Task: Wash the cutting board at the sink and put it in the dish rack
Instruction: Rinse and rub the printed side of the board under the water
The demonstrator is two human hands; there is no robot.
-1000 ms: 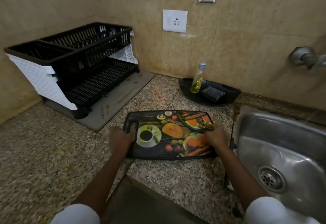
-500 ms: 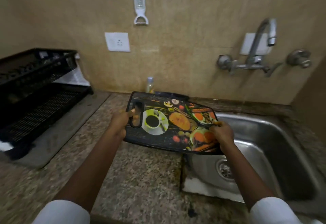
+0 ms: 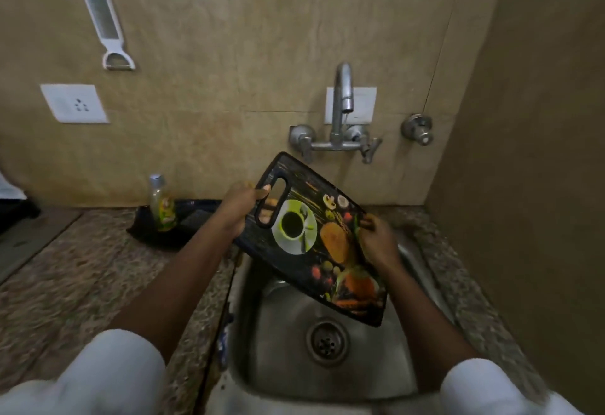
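The cutting board (image 3: 314, 244) is black with a printed picture of food and a coffee cup, and it has a handle slot at its upper end. I hold it tilted over the steel sink (image 3: 278, 349), handle end up toward the wall. My left hand (image 3: 237, 210) grips the handle, fingers through the slot. My right hand (image 3: 378, 239) grips the board's right long edge. The tap (image 3: 342, 100) stands on the wall above the board's upper end, with a thin trickle under its spout. Only a dark corner of the dish rack (image 3: 13, 208) shows at the far left edge.
A dish soap bottle (image 3: 162, 205) stands in a black tray (image 3: 147, 231) on the granite counter (image 3: 82, 283) left of the sink, with a dark scrub pad beside it. A grater (image 3: 104, 22) and a wall socket (image 3: 73, 103) hang on the tiled wall. A side wall closes the right.
I lifted the board off the counter and carried it right, over the sink, tilting it with the handle end up. My view swung right, leaving the dish rack almost out of sight.
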